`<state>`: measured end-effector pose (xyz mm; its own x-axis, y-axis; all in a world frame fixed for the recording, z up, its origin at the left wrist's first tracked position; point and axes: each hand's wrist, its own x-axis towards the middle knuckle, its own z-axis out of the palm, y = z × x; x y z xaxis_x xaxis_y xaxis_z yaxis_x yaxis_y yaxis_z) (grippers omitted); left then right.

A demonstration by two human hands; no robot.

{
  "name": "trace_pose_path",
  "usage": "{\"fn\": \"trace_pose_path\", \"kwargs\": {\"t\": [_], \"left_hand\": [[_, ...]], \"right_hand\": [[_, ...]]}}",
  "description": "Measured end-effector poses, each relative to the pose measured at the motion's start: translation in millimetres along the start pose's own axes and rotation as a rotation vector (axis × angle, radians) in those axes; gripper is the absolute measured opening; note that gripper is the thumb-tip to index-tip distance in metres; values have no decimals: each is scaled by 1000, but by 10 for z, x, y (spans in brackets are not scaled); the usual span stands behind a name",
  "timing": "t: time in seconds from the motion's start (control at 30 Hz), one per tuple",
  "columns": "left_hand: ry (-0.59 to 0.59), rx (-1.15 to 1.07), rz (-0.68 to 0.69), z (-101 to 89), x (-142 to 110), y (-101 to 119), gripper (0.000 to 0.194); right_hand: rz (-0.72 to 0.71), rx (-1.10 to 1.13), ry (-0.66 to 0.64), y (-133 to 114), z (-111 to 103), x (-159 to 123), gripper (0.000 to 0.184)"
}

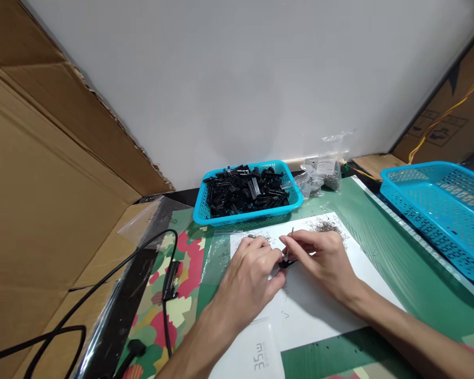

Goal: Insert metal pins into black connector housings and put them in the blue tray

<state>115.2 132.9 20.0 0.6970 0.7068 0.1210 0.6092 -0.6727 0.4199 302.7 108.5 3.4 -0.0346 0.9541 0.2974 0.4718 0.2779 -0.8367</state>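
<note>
Over a white sheet of paper, my two hands meet at a small black plastic part. My left hand is closed, its fingers and thumb gripping the part from the left. My right hand pinches a thin, brass-coloured rod-like tool between thumb and fingers, tilted with its lower end at the part. Whether that tip touches the part I cannot tell. Beyond my right hand lies a pile of tiny dark metal pieces. A smaller scatter of them shows past my left hand.
A blue basket full of black plastic parts stands at the back. Clear bags are beside it, and another blue basket is at right. A white device marked 35W sits in front. A black cable crosses the left side.
</note>
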Motion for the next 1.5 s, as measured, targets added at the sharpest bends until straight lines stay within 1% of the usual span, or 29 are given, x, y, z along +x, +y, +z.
{"fn": "trace_pose_path", "kwargs": {"t": [0.17,0.33,0.57,0.63,0.73,0.8,0.93,1.07,1.2,1.3,1.4,1.5], "left_hand": [[-4,-5,3,-1,0,8,15],[-2,-19,-15,-3,-8,23,15],[-24,-70,-105,-6,6,65,17],[-25,-83,-123,5,12,71,14],[-18,-108,-142,19,13,76,8],[-18,-123,-152,22,13,79,7],[-32,-150,-181,14,13,75,7],[-41,-175,-212,7,13,58,9],[-51,-184,-209,13,2,38,10],[-30,-171,-231,26,-20,25,5],[29,-175,-240,27,-33,22,5],[137,-197,-244,0,-28,36,6]], "right_hand": [[-68,-63,-4,27,-8,-14,39],[-111,-75,-3,46,5,-30,38],[-239,-142,111,41,39,-71,36],[-247,-142,114,36,32,-72,36],[-216,-126,79,35,15,-60,37],[-213,-134,68,37,7,-53,38],[-261,-162,79,36,7,-64,39],[-280,-160,78,31,26,-101,42],[-248,-160,82,19,43,-129,42],[-182,-123,108,-16,-3,-111,36],[-77,0,236,-36,-140,-45,27],[48,113,405,15,-329,41,23]]}}
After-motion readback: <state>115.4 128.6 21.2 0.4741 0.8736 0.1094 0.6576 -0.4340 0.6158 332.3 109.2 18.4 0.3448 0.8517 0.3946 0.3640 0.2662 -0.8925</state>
